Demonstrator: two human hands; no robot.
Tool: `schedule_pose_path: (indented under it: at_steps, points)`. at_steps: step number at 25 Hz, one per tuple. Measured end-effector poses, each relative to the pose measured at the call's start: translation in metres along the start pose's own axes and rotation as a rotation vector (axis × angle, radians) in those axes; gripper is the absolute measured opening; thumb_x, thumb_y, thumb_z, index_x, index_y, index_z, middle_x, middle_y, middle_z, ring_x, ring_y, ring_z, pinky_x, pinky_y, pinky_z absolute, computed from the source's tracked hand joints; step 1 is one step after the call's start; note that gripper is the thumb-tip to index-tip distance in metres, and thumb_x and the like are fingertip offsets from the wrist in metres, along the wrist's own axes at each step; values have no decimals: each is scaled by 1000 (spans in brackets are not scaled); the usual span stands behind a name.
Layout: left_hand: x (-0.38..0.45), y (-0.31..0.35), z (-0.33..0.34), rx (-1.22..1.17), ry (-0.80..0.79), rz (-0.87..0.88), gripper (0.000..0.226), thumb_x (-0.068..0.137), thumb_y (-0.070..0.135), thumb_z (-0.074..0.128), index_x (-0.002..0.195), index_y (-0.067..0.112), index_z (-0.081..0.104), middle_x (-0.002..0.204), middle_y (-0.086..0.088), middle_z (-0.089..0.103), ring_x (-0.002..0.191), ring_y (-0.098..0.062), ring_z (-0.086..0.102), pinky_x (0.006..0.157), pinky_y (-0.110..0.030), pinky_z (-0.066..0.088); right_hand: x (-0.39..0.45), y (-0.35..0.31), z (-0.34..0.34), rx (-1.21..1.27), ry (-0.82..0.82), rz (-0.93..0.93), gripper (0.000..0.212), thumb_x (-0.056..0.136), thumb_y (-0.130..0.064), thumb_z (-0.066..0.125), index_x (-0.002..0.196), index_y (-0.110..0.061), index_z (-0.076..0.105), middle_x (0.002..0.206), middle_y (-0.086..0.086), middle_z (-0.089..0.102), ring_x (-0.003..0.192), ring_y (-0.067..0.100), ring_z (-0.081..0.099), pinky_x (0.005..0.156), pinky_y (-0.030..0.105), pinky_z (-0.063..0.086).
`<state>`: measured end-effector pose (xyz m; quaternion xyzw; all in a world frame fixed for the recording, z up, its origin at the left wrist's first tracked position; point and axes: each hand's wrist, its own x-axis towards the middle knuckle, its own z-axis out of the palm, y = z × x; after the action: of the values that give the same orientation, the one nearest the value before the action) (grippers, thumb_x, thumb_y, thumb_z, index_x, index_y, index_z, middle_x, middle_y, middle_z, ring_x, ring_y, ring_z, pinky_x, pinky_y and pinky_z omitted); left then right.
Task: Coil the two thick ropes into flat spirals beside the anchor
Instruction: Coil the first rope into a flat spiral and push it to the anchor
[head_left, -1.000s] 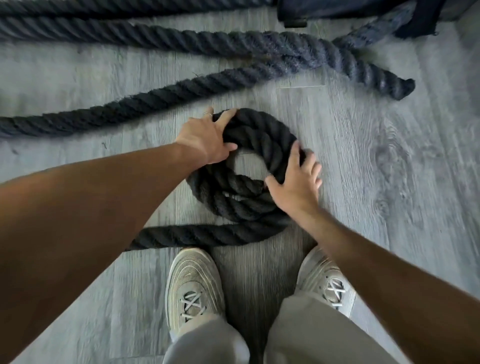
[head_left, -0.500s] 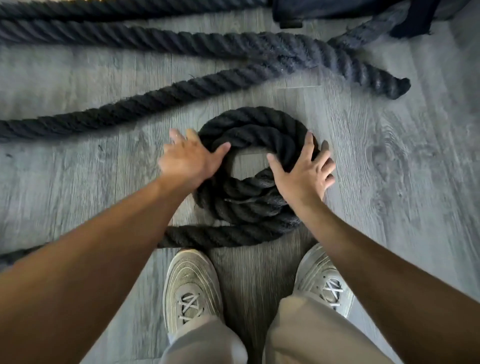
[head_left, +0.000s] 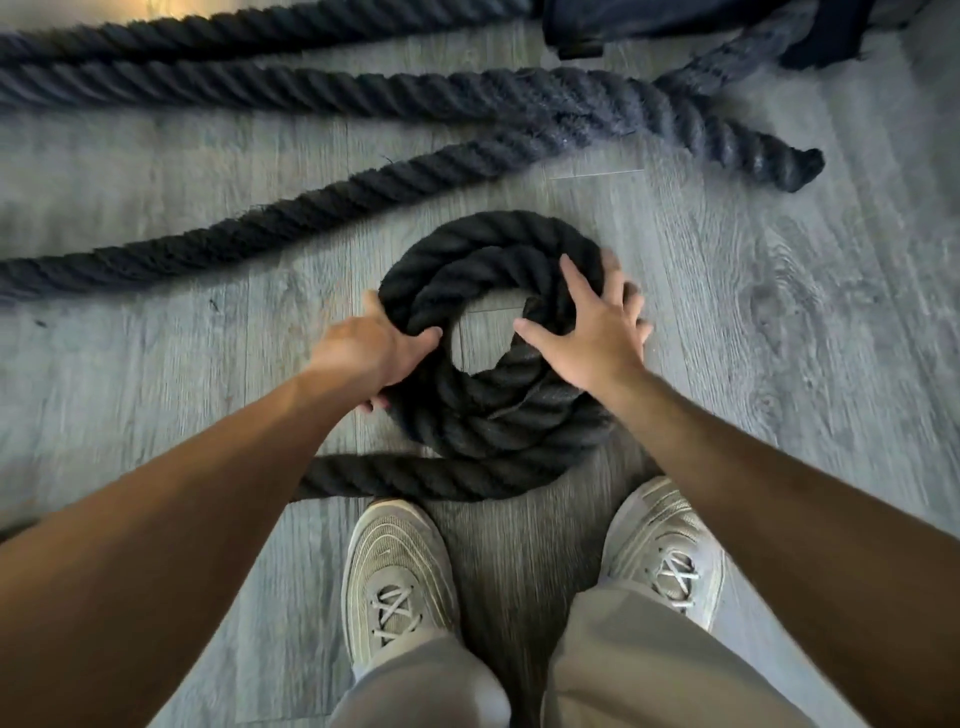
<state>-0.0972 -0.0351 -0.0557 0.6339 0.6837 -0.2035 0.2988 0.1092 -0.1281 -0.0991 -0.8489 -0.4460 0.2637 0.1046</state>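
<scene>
Both forearms are bare to the frame's lower edge, with no sleeves, watch or bracelet showing. The left hand (head_left: 371, 345) and right hand (head_left: 597, 332) wear no gloves. Light grey-beige trousers (head_left: 649, 670) cover both legs down to the ankles. The left shoe (head_left: 397, 577) and right shoe (head_left: 667, 545) are pale grey-beige trainers with curved ribbed stitching across the toes and crossed matching laces.

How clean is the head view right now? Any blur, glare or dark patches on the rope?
Head view: sharp at the middle, where both the left hand and right hand rest on the coil; edges smeared by motion and wide-angle stretch; warm glare at top left; the coil reads nearly black, strands faint.
</scene>
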Motion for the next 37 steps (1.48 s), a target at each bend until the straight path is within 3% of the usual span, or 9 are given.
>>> schedule_pose_path:
  at_steps: [3, 5, 10, 14, 18, 21, 27, 32, 37]
  points:
    - [-2, -8, 6, -11, -80, -109, 99, 78, 82, 54, 142, 11, 27, 68, -13, 75, 59, -29, 75, 76, -41, 63, 28, -2, -16, 5, -94, -141, 91, 78, -70, 67, 155, -47, 23, 166, -16, -4, 149, 30, 7, 118, 61, 15]
    - [9, -2, -5, 100, -83, -103, 113, 73, 86, 56, 149, 9, 25, 97, -17, 77, 87, -34, 75, 87, -39, 58, 33, -2, -13, 11, -99, -161, 90, 77, -68, 69, 154, -49, 26, 166, -19, -4, 150, 29, 7, 118, 60, 14]
    - [40, 45, -31, 206, 127, 375, 103, 82, 74, 60, 161, 40, 3, 163, -19, 26, 138, -42, 45, 105, -47, 45, 21, -10, -8, -36, 3, -73, 93, 76, -73, 64, 155, -46, 22, 168, -9, -4, 152, 34, 1, 119, 62, 8]
    - [57, 52, -20, 500, 183, 499, 83, 94, 65, 50, 159, 48, 2, 166, -18, 20, 127, -46, 54, 95, -48, 52, -48, -22, 38, -9, 79, 191, 104, 75, -85, 47, 157, -43, -2, 166, 13, -18, 148, 47, -18, 113, 71, 0]
    - [50, 46, -18, 568, 243, 481, 80, 95, 69, 43, 159, 48, 1, 165, -17, 21, 116, -47, 61, 82, -45, 58, -60, -19, 46, -69, 87, 161, 94, 76, -80, 45, 156, -43, 13, 167, 8, -12, 148, 47, -19, 110, 70, 20]
    - [37, 24, -14, 482, 268, 352, 85, 93, 72, 40, 162, 38, 3, 165, -20, 20, 117, -48, 61, 85, -47, 57, -27, -4, 25, -156, 60, -66, 92, 73, -82, 47, 154, -48, 21, 168, -1, -8, 150, 40, -14, 114, 65, 16]
    - [-6, -11, 26, 101, 205, 79, 97, 87, 72, 54, 154, 13, 18, 158, -30, 23, 125, -50, 52, 94, -49, 47, 48, 0, -34, -164, -290, -433, 82, 71, -66, 74, 144, -57, 40, 167, -20, -3, 152, 20, -20, 120, 59, -5]
    - [34, 14, -8, 180, 231, 132, 98, 87, 76, 50, 158, 17, 15, 165, -25, 9, 143, -52, 28, 111, -57, 36, -34, -12, 33, -177, 111, -36, 77, 87, -66, 47, 155, -47, 18, 168, 4, -13, 149, 45, -18, 114, 71, -7]
    - [68, 25, -16, 187, 169, 424, 74, 91, 57, 60, 153, 48, 20, 160, -17, 22, 124, -53, 50, 102, -54, 48, -53, -14, 45, -121, 85, 112, 74, 90, -69, 37, 156, -49, 11, 168, 3, -8, 146, 51, -19, 113, 72, 1]
